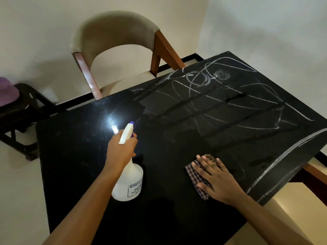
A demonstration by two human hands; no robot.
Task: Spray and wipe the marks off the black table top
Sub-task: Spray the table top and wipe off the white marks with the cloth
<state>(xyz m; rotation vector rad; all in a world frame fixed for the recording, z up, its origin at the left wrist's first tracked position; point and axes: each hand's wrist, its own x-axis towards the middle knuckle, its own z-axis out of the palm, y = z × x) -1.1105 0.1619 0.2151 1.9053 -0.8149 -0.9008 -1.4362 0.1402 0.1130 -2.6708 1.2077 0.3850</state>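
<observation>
The left hand (122,149) is wrapped round the neck and trigger of a white spray bottle (130,181), with its purple-tipped nozzle (131,123) aimed toward the far side. Whether the bottle's base rests on the tabletop (79,156) or is held just above it cannot be told. The right hand (217,179) is laid flat, fingers spread, on a folded checked cloth (196,175) that is pressed to the tabletop near its front right.

The white chalk-like marks (230,106) are spread over the far and right part of the tabletop, crossed by darker, wet-looking streaks. The near left part looks largely unmarked.

Several slips are likely from here. As the nozzle is pointed, spray may be wasted on the unmarked patch rather than on the marks. Mist may also be carried past the far edge onto the upholstered chair (113,36). If the cloth is dragged through wet chalk, a grey film may be smeared about instead of lifted. The long line beside the right edge is easily missed, and under a flat palm the cloth may slip or unfold.
</observation>
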